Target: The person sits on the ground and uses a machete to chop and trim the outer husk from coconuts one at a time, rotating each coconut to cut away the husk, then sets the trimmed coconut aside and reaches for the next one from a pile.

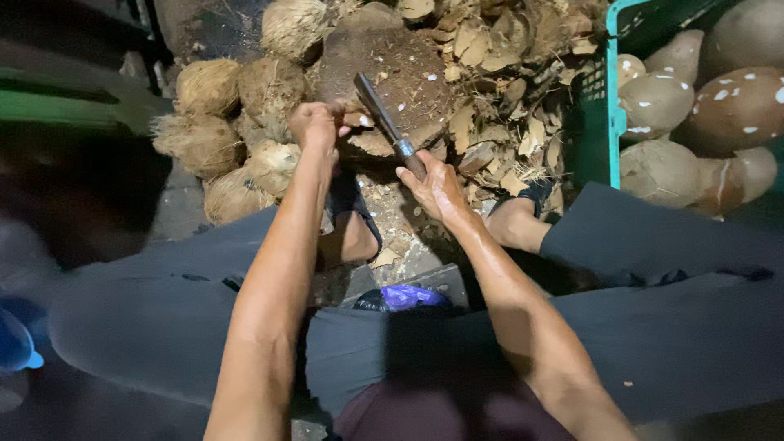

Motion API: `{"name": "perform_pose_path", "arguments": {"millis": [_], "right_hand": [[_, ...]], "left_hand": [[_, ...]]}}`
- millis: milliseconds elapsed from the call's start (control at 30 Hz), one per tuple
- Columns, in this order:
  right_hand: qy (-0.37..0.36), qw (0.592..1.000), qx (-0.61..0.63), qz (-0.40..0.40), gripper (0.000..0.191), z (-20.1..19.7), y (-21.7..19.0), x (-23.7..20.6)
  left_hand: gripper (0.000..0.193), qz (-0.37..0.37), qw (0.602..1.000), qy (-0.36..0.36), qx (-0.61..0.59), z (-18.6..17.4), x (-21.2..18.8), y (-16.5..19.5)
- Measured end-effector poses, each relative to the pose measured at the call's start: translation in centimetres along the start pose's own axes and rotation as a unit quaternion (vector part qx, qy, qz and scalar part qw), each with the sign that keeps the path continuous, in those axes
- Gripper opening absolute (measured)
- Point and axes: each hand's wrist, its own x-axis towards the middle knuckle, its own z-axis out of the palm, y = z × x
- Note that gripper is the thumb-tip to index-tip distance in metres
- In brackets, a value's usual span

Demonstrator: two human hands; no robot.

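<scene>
My right hand (435,186) grips the handle of a dark cleaver (377,110), whose blade points up and left over a brown wooden chopping block (400,73). At the block's left edge my left hand (314,124) is closed, with a small piece of coconut (359,120) at its fingertips. I cannot tell whether it grips the piece. White flecks of coconut dot the block. Both forearms reach forward between my knees.
Several hairy unhusked coconuts (208,86) lie in a pile at the left. Husk and shell chips (506,49) heap behind and right of the block. A green crate (608,106) at the right holds peeled brown coconuts (657,102). A purple bag (406,296) lies between my legs.
</scene>
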Motion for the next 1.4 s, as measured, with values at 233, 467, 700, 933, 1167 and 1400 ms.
{"name": "perform_pose_path", "arguments": {"millis": [233, 467, 700, 933, 1167, 1400], "right_hand": [[0.012, 1.000, -0.015, -0.021, 0.040, 0.0, 0.0, 0.0], [0.008, 1.000, -0.004, -0.014, 0.039, 0.2, 0.7, 0.1], [-0.024, 0.999, 0.025, 0.005, 0.037, 0.2, 0.7, 0.1], [-0.005, 1.000, 0.007, -0.009, 0.038, 0.0, 0.9, 0.0], [0.018, 0.999, -0.008, -0.028, 0.038, 0.0, 1.3, 0.3], [0.035, 0.999, 0.010, -0.029, 0.036, -0.5, 0.8, 0.5]], "left_hand": [[0.015, -0.001, 0.986, -0.057, -0.156, -0.6, -1.6, -1.7], [0.015, 0.075, 0.996, -0.049, -0.016, -0.5, -3.3, -2.4], [0.017, 0.169, 0.984, -0.064, 0.006, -1.3, -2.6, -3.5], [0.017, 0.207, 0.975, -0.062, 0.047, -1.2, -2.7, -3.6], [0.011, 0.254, 0.959, -0.049, 0.114, -1.1, -2.8, -3.0], [0.009, 0.286, 0.947, -0.055, 0.134, -0.7, -3.1, -2.9]]}}
